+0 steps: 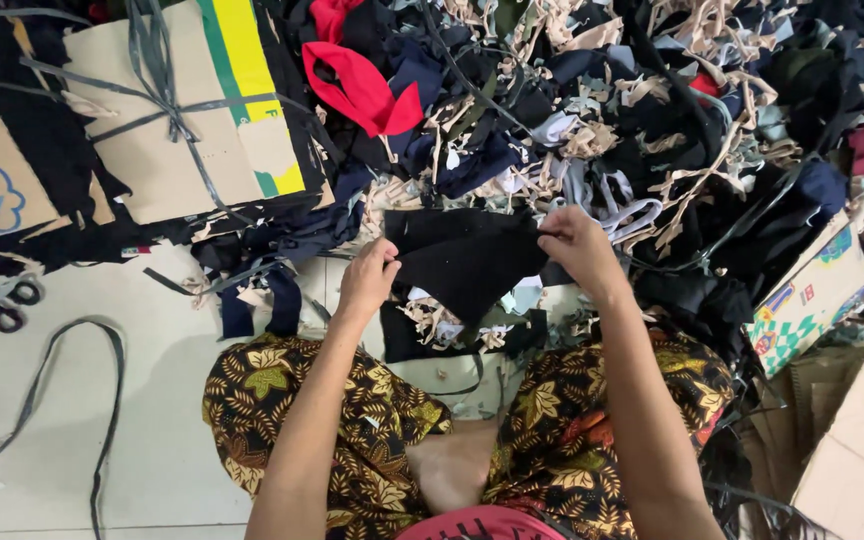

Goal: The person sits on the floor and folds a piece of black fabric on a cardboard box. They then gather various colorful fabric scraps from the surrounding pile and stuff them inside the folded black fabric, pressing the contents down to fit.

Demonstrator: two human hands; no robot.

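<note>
**A:** Status on the hands at that frame?

**B:** Both were on one black fabric piece [462, 262], held spread between them above the person's lap. Left hand [370, 280] was pinched shut on the piece's left edge, thumb against fingers. Right hand [577, 245] was pinched on the upper right corner, fingers curled in, none open.

**A:** Shape of the piece?

**B:** Roughly triangular, wide at the top, tapering to a point low down. Flat and taut between the two grips.

**A:** Where did it sit relative to the rest?

**B:** Just in front of the big scrap pile [652, 120], which filled the upper right of the view: dark navy and black offcuts mixed with beige strips. The piece's top edge overlapped the pile's near edge. More small scraps lay under it on the floor.

**A:** Anything else nearby?

**B:** Red fabric piece [362, 90] on top of the pile, up and left of the hands, well apart from them. Flattened cardboard box [167, 110] tied with grey strapping at upper left. A printed carton [812, 295] at the right, near the right forearm. Loose dark strap [102, 400] looped on the pale floor [72, 460] at left. Person sat cross-legged in leaf-patterned trousers [282, 400].
</note>
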